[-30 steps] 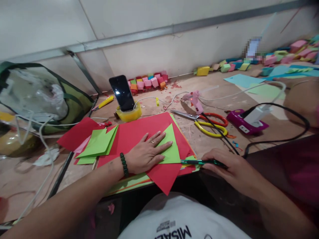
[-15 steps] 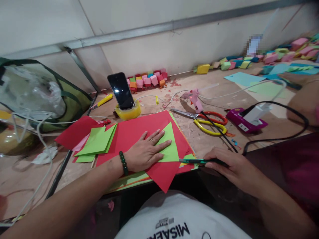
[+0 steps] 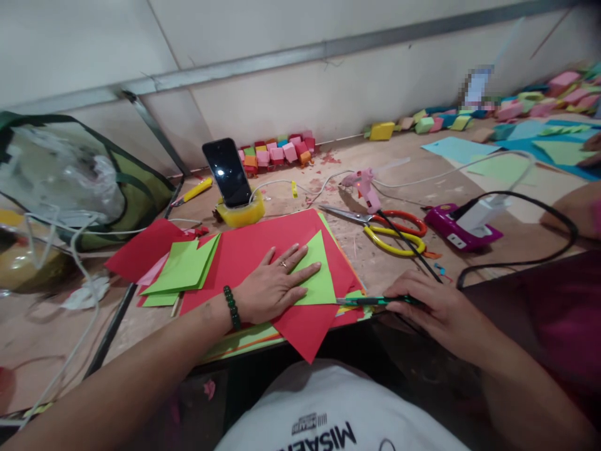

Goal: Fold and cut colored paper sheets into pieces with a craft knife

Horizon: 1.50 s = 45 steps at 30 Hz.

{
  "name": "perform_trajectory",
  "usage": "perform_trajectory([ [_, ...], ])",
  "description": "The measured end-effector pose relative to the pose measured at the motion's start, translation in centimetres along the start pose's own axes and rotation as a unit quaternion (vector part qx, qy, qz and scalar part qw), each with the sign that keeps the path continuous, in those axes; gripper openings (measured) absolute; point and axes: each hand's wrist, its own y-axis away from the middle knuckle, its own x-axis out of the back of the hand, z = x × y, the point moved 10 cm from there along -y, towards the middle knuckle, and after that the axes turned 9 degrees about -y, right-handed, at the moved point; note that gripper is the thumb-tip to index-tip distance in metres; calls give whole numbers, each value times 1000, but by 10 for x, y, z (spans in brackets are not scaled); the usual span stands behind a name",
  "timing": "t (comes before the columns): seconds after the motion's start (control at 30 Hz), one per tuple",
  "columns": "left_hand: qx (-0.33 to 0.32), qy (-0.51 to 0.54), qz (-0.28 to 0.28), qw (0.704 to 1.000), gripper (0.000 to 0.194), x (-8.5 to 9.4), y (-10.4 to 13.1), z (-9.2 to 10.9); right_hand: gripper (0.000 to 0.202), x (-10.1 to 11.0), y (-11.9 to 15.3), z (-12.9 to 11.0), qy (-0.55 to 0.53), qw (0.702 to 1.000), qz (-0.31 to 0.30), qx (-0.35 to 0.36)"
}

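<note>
My left hand point(image 3: 277, 285) lies flat with fingers spread on a folded green paper triangle point(image 3: 322, 269), pressing it down. Under that sits a red paper piece point(image 3: 310, 329), one corner of which hangs past the table's front edge. Both rest on a stack of coloured sheets topped by a large red sheet point(image 3: 263, 235). My right hand point(image 3: 429, 307) is closed around a green-and-black utility knife point(image 3: 366, 301). The knife's tip touches or nearly touches the triangle's lower right corner. Cut green squares point(image 3: 188, 266) lie at the stack's left side.
Behind the stack, a phone point(image 3: 228, 172) leans in a yellow tape roll point(image 3: 241, 210). Scissors point(image 3: 375, 225), a pink glue gun point(image 3: 366, 188) and a purple power strip point(image 3: 462, 228) lie to the right. A yellow cutter point(image 3: 197, 189) is at left. A co-worker's hand point(image 3: 591, 150) shows at far right.
My hands and the papers have stayed nearly in place; the knife has turned slightly in my right hand. At far right the co-worker's hand has moved and holds light green paper.
</note>
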Motion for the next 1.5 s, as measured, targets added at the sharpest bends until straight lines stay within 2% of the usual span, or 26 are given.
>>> perform_trajectory([
  [0.17, 66, 8, 7, 998, 53, 2, -11, -6, 18, 11, -16, 5, 37, 999, 33, 5],
  [0.27, 94, 14, 6, 995, 55, 3, -16, -8, 19, 13, -23, 13, 49, 998, 28, -4],
  [0.33, 83, 16, 5, 996, 55, 5, -15, -8, 19, 12, -25, 17, 44, 999, 15, -12],
  [0.5, -18, 7, -8, 1000, 51, 7, -11, 0, 21, 9, -26, 16, 39, 999, 3, -10],
  [0.57, -31, 5, -14, 999, 51, 5, -10, 0, 23, 7, -27, 14, 36, 999, -4, -3],
  [1.2, -32, -21, 7, 999, 50, 1, -12, -1, 19, 5, -26, 8, 19, 999, 2, 41],
  [1.5, -33, -21, 7, 999, 51, 3, -11, -1, 18, 5, -21, 11, 19, 999, -6, 40],
])
